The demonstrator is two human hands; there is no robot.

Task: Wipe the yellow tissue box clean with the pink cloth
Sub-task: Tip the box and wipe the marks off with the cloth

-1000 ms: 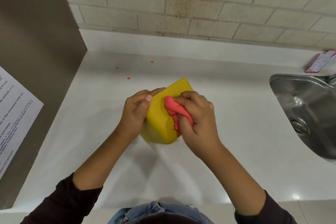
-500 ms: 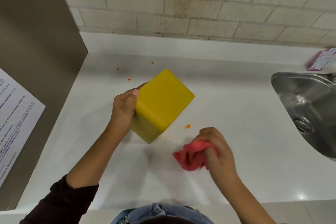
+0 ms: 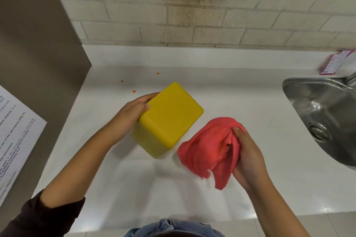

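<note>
While left hand (image 3: 134, 110) grips one yellow box (image 3: 169, 119), right hand (image 3: 248, 154) clutches one pink cloth (image 3: 208, 148).

A white counter (image 3: 250, 90) carries the yellow box (image 3: 169, 119) near its middle, a few orange specks (image 3: 133, 91) far-left of it, a steel sink (image 3: 325, 113) set in at right, and a packet (image 3: 334, 62) at the far right.

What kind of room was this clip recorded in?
Probably a shared kitchenette or break room: a steel sink is set into a white counter under a tiled wall, and a printed notice is stuck on a grey panel at the left.
</note>
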